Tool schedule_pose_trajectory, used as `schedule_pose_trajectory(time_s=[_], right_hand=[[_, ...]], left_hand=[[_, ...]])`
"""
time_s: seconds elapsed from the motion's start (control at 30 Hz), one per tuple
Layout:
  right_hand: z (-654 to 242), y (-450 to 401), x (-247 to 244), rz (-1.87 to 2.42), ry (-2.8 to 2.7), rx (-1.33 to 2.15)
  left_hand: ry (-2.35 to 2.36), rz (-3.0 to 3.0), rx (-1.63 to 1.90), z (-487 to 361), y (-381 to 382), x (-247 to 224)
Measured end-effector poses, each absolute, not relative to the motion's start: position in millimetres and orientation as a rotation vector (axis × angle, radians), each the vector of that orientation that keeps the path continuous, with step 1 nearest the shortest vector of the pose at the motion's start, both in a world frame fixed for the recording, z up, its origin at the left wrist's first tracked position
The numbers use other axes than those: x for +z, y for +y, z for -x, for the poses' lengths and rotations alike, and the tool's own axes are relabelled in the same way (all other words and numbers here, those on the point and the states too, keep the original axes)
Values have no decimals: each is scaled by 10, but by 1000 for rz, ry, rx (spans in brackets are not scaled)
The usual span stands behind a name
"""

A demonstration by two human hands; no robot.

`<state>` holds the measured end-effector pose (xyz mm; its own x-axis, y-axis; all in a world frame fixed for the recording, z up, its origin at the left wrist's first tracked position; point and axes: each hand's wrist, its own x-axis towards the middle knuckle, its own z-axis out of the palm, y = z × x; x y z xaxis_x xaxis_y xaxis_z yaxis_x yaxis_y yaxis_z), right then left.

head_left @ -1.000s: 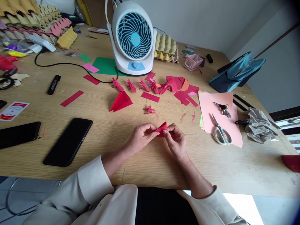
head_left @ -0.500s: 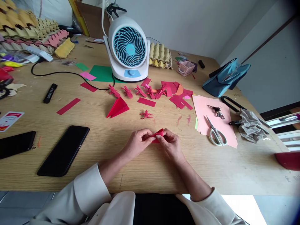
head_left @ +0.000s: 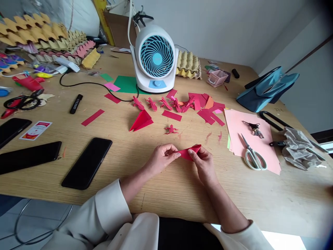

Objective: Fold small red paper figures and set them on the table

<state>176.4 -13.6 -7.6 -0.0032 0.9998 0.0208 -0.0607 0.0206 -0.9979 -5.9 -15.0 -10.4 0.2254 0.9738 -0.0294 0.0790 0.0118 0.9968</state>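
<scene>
A folded piece of red paper (head_left: 186, 154) is held just above the table between my two hands. My left hand (head_left: 163, 158) pinches its left tip between thumb and fingertips. My right hand (head_left: 204, 163) grips the right part, thumb on the near face and fingers behind, hidden by the paper. Beyond my hands sits a small red folded paper figure (head_left: 171, 129) with thin legs. Further back, a red folded paper cone (head_left: 141, 121) lies near a row of several similar red figures (head_left: 151, 104).
A white fan (head_left: 156, 62) stands at the back. Red paper scraps (head_left: 206, 116) lie right of the figures. To the right, scissors (head_left: 253, 156) rest on pink sheets (head_left: 236, 128), near a blue bag (head_left: 265, 90). Phones (head_left: 87, 163) and a black marker (head_left: 76, 104) lie left.
My left hand has drawn away from my right, now holding only the paper's left tip, so more of the red paper shows. The whole view has shifted, moving everything rightward in the picture.
</scene>
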Motion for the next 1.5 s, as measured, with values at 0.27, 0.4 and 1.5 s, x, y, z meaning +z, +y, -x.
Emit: schedule_pose_trajectory(time_s=[0.27,0.4,1.5], right_hand=[[-1736,-136,-148,1072,-1313,1334],[-1719,-134,-176,1052,-1328,1314],[-1812,-68,-63,1144,-1305,1430]], left_hand=[[1136,-1447,1042,56,-149,-74],[1108,-1452,999,63,-158,-46],[1201,-1391,944,104,-144,-12]])
